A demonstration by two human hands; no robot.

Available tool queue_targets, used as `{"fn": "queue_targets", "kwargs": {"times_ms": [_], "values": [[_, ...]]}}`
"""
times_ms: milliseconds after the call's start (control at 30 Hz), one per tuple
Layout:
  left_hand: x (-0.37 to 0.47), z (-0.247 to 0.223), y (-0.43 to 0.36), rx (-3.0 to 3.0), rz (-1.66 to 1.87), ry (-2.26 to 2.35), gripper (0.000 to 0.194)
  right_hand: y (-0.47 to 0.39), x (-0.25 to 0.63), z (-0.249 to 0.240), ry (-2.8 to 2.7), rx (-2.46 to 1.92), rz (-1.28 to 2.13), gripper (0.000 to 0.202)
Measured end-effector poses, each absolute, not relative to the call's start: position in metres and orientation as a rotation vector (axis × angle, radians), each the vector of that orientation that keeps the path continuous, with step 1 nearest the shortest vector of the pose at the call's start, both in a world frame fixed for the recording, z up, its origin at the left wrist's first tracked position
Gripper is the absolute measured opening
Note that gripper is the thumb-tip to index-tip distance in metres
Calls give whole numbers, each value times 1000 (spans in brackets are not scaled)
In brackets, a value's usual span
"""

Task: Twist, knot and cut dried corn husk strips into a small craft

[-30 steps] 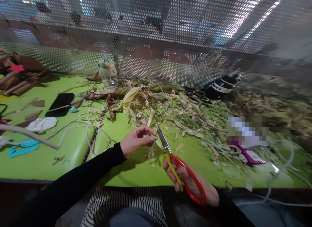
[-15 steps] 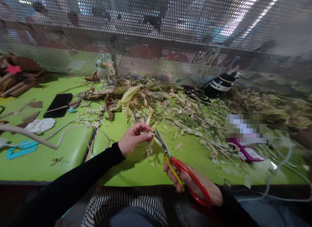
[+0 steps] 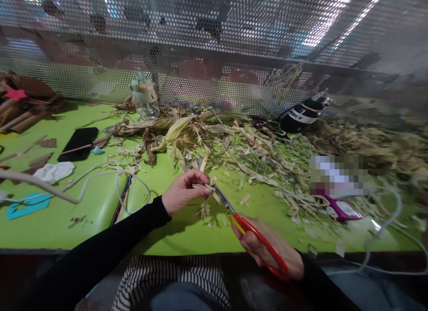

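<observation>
Between the thumb and fingers of my left hand (image 3: 183, 191) is a small piece of dried corn husk (image 3: 214, 182), pale and strip-like. My right hand (image 3: 267, 246) grips scissors (image 3: 261, 239) with one red and one yellow handle. Their blades point up and left, nearly together, and meet the husk piece just beside my left fingertips. Whether the blades have cut through is too small to tell. Behind my hands lies a heap of loose husks (image 3: 177, 132), with shredded strips (image 3: 264, 173) spreading to the right.
A clear bottle (image 3: 145, 99) and a dark bottle (image 3: 301, 117) stand near the perforated metal panel (image 3: 200, 34). Leftward lie a phone (image 3: 78, 144), crumpled tissue (image 3: 53, 172), a blue tag (image 3: 28, 206) and a white cable (image 3: 117, 168). A purple-and-white device (image 3: 344, 209) sits at right.
The scissors have closed, their handles drawing together in my right hand and the blades coming nearly together at the husk. My left hand has stayed almost in place.
</observation>
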State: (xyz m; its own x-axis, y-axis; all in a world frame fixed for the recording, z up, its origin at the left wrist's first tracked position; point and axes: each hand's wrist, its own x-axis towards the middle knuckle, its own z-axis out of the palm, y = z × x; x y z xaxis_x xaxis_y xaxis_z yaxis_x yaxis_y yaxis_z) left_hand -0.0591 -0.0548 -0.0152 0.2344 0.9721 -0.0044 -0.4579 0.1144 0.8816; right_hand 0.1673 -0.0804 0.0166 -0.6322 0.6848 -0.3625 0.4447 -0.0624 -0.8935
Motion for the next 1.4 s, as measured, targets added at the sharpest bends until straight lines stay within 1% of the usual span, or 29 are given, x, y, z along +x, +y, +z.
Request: {"fn": "queue_targets", "kwargs": {"times_ms": [100, 200, 300, 467, 567, 633, 733, 800, 900, 967, 1033, 1133, 1233, 1400], "values": [[-59, -15, -55, 888, 1189, 704, 26, -80, 167, 19, -2063, -1256, 1730, 65], [-60, -15, -55, 888, 1138, 666, 35, -82, 168, 17, -1974, -1160, 1836, 70], [-62, -13, -55, 905, 1043, 629, 45, -84, 168, 16, -1904, -1105, 1946, 69], [-62, -15, -57, 926, 951, 675, 31, -86, 170, 15, -1927, -1138, 1959, 70], [-61, -17, -57, 922, 911, 697, 30, -86, 172, 14, -1914, -1158, 1903, 68], [-62, -17, -56, 910, 925, 713, 32, -85, 174, 13, -1898, -1102, 1855, 71], [-63, -16, -55, 880, 1017, 733, 36, -80, 179, 14, -2030, -1124, 1688, 70], [-63, -14, -54, 870, 1077, 753, 33, -76, 183, 17, -2239, -1242, 1472, 60], [-62, -11, -55, 880, 1095, 804, 25, -72, 182, 26, -2548, -1437, 1094, 39], [-60, -10, -56, 906, 1070, 832, 23, -71, 177, 33, -2650, -1573, 905, 33], [-59, -10, -57, 939, 1046, 854, 22, -71, 171, 38, -2697, -1667, 791, 34], [-58, -11, -58, 960, 1021, 861, 23, -70, 164, 41, -2744, -1717, 638, 41], [-58, -11, -58, 949, 1015, 860, 24, -68, 161, 39, -2779, -1704, 469, 49], [-59, -12, -57, 938, 1020, 889, 23, -66, 162, 38, -2830, -1662, 259, 54]]}}
